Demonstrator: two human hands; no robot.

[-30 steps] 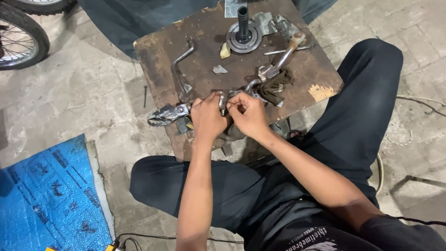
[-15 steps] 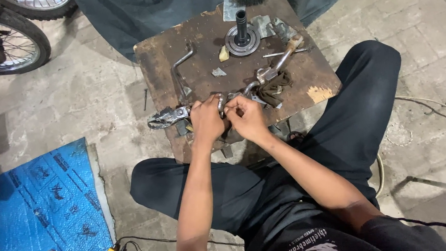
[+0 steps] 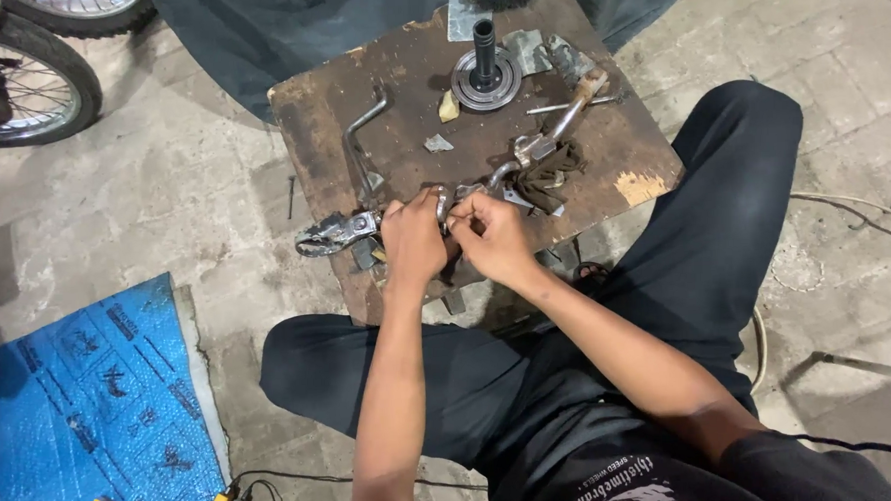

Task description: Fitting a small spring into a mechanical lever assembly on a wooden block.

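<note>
Bare forearms, black trousers, and a black shirt with pale printed lettering.

The left hand (image 3: 412,244) and right hand (image 3: 492,240) cover the small metal part (image 3: 444,202) between them, so its shape is unclear. The bicycle wheel (image 3: 28,83) and blue sheet (image 3: 81,397) run off the frame's left edge.

1 head camera looks steeply down, close over the wooden board (image 3: 408,72).
</note>
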